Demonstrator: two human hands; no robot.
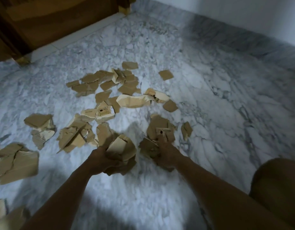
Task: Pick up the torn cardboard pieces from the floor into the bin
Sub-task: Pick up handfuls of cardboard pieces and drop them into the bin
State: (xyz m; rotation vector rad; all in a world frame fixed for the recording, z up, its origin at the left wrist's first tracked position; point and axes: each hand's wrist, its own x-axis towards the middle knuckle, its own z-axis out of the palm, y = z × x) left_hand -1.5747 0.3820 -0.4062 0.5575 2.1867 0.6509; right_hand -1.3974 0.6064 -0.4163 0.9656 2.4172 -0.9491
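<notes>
The torn cardboard pieces (108, 84) lie spread on the marble floor (209, 113), mostly far and left of me. My left hand (102, 156) grips a bunch. My right hand (165, 151) grabs more beside it. The long strip (133, 101) lies left-to-right ahead, nearer my right hand. I see no bin.

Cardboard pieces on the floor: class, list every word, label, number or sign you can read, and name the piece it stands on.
No words or numbers are legible.
Pale middle piece: black boxed symbols, too blurred to read.
Pale piece to its right: dark print, too blurred.
Small piece at the right hand: one dark mark, unreadable.
</notes>
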